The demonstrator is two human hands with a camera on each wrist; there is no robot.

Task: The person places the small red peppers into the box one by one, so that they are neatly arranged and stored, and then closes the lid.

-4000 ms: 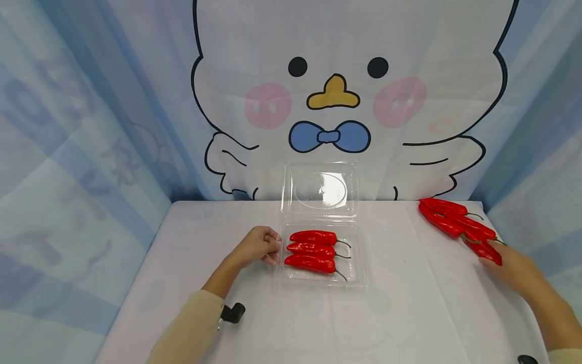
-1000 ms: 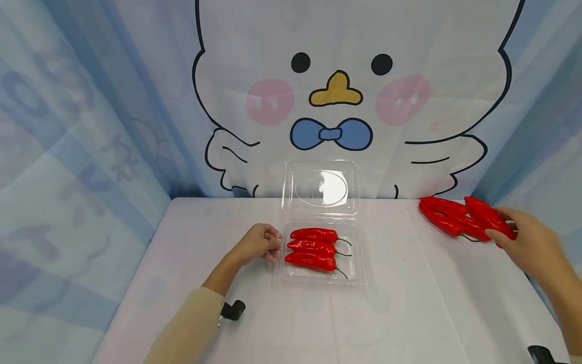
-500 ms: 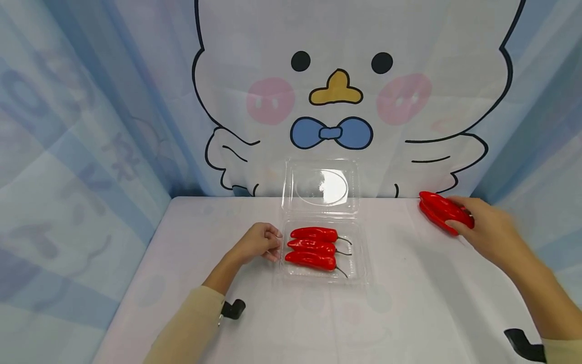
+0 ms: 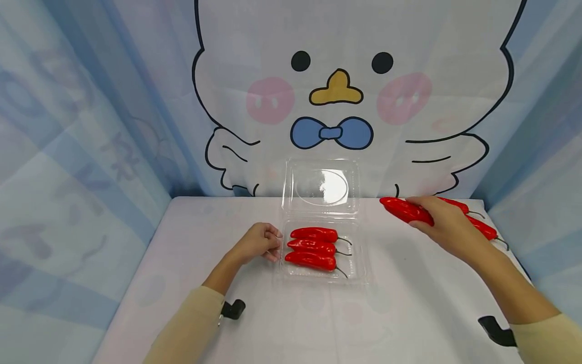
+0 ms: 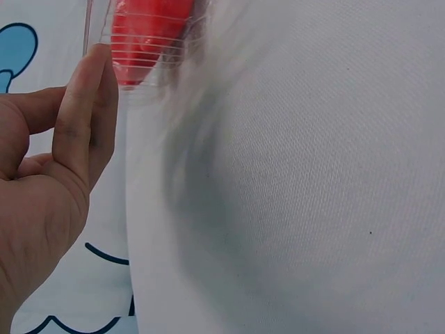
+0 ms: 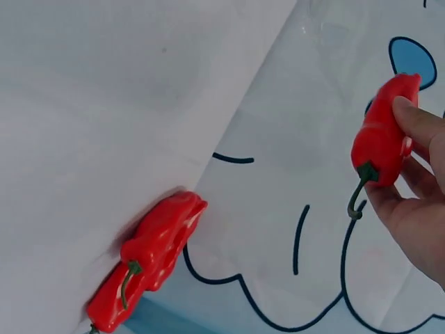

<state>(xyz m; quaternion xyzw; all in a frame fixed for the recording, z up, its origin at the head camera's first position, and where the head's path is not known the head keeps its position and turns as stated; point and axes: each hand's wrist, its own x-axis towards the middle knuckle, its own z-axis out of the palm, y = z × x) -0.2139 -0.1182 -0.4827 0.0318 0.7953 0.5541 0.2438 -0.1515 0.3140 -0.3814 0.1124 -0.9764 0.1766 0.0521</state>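
My right hand (image 4: 443, 222) grips a glossy red chili pepper (image 4: 406, 210) above the table's far right side, its tip pointing left. In the right wrist view the held pepper (image 6: 386, 136) shows its green stem hanging down, with the thumb across its side. Left of it stands a clear plastic container (image 4: 359, 263) with its lid (image 4: 295, 187) raised at the back. Three red peppers (image 4: 311, 247) lie side by side in the container, stems to the right. My left hand (image 4: 256, 244) holds the container's left rim; its fingertips are right at that edge (image 5: 104, 42).
More red peppers (image 4: 484, 228) lie in a pile at the table's far right corner, partly hidden by the right hand and seen again as stacked peppers (image 6: 163, 233) in the right wrist view. A cloth backdrop (image 4: 336, 30) with a cartoon chick hangs behind the white table (image 4: 318, 323).
My right hand has taken a pepper from the pile, lifted it and carried it left, toward the container. The left hand, the container and the three peppers in it have stayed put.
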